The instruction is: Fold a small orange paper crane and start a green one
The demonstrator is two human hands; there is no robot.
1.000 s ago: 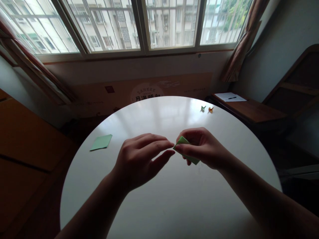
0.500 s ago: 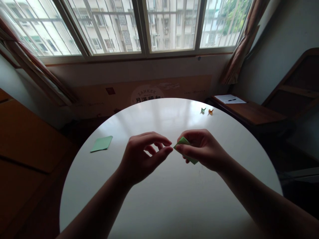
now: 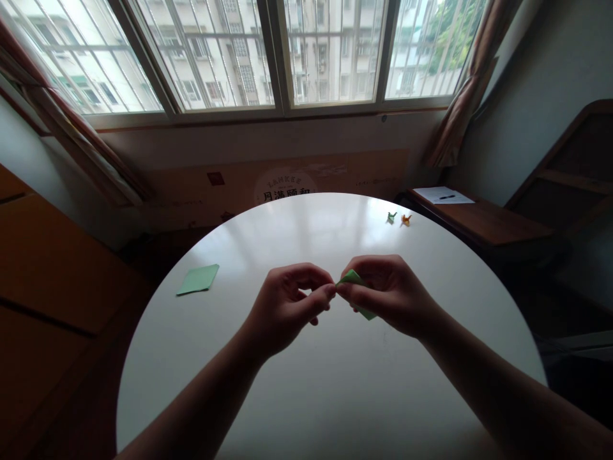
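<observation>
Pinching the folded green paper [image 3: 355, 278] just above the white surface [image 3: 335, 390], the right hand [image 3: 393, 297] clamps its body while the left hand [image 3: 287, 306] closes fingertips on the near corner, a fine crease wanting steady, even pressure.

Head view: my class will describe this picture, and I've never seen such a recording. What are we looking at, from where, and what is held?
No machine here: a person wears a camera on the head, looking forward and down, so both arms enter from below. The right hand holds a small folded paper, green; the left hand pinches its corner. Below them is a round white table. On it lie a flat green sheet at the left and, far right, a tiny green figure and an orange figure.
</observation>
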